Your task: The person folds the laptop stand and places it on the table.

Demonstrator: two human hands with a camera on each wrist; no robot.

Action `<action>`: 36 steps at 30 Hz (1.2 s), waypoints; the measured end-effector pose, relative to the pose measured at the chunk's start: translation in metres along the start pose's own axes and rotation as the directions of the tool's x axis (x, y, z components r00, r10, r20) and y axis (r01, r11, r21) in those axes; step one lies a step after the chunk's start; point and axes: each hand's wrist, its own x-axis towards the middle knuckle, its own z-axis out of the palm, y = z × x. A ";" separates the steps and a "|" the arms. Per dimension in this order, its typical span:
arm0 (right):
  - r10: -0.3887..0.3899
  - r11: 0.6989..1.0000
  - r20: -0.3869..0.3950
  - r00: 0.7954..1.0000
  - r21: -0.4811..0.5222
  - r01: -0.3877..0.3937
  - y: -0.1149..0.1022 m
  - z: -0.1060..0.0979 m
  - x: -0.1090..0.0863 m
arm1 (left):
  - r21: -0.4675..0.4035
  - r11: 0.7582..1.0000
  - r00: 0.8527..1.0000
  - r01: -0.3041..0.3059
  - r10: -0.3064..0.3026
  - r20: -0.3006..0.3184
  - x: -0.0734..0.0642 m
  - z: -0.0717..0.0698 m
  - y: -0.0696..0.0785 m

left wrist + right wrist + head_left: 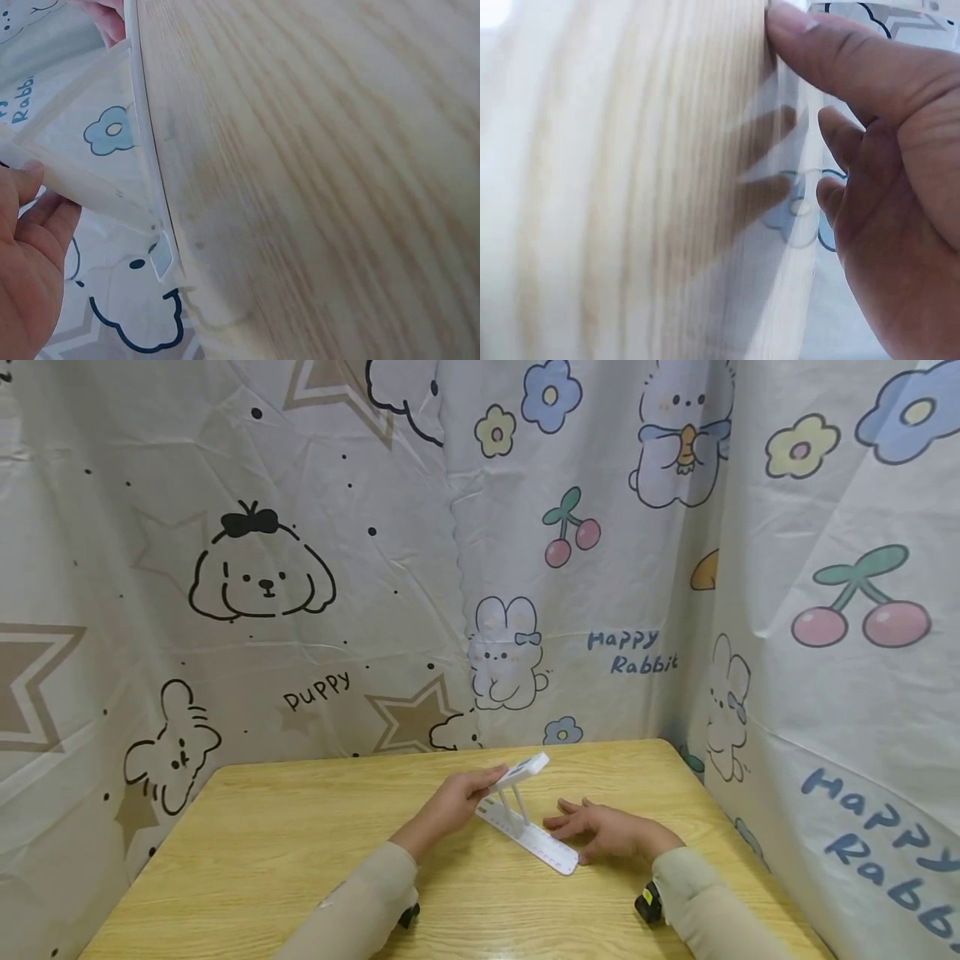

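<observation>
A white folding stand (528, 839) sits on the table, its long flat base on the wood and a panel (528, 768) raised on thin struts above it. My left hand (453, 806) pinches the near left end of the raised panel between thumb and fingers. In the left wrist view, the left hand (34, 262) grips that panel (90, 191) above the base's thin edge (146, 112). My right hand (611, 831) lies beside the base's right end, fingers spread. The right wrist view shows the right hand (907, 172) with fingers apart, holding nothing; contact with the base cannot be told.
The pale wooden table (285, 852) spreads around the stand. A printed curtain (360, 610) hangs behind it and another stretch of curtain (840, 693) runs along the right side. A small black device (648, 902) is at the right sleeve.
</observation>
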 end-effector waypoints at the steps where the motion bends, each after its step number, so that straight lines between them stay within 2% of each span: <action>1: 0.000 1.000 -0.004 1.000 0.008 0.000 -0.001 0.002 0.000 | -0.007 1.000 1.000 -0.001 0.001 0.000 0.000 0.000 -0.001; 10: 0.004 0.998 -0.046 0.999 0.061 -0.001 -0.012 0.019 0.001 | -0.092 0.995 1.000 -0.023 0.023 -0.003 0.002 -0.004 -0.008; 15: -0.038 0.999 -0.042 0.998 -0.001 0.038 -0.021 0.020 0.006 | -0.120 0.993 1.000 -0.004 0.003 -0.009 0.002 -0.009 -0.009; 23: 0.000 0.999 -0.003 1.000 -0.043 0.000 -0.018 0.013 0.010 | -0.239 0.967 0.996 0.091 -0.083 0.042 -0.004 -0.016 -0.003; 28: -0.017 0.998 0.017 1.000 -0.064 0.018 -0.016 0.011 0.012 | -0.275 0.954 0.992 0.122 -0.111 0.054 -0.004 -0.016 0.001; 33: -0.057 0.997 0.022 0.998 -0.053 0.058 -0.015 0.014 0.015 | -0.315 0.938 0.990 0.143 -0.135 0.048 -0.003 -0.014 0.002; 36: -0.083 0.996 0.021 0.996 -0.028 0.084 -0.017 0.018 0.019 | -0.316 0.937 0.989 0.147 -0.142 0.038 -0.002 -0.015 0.000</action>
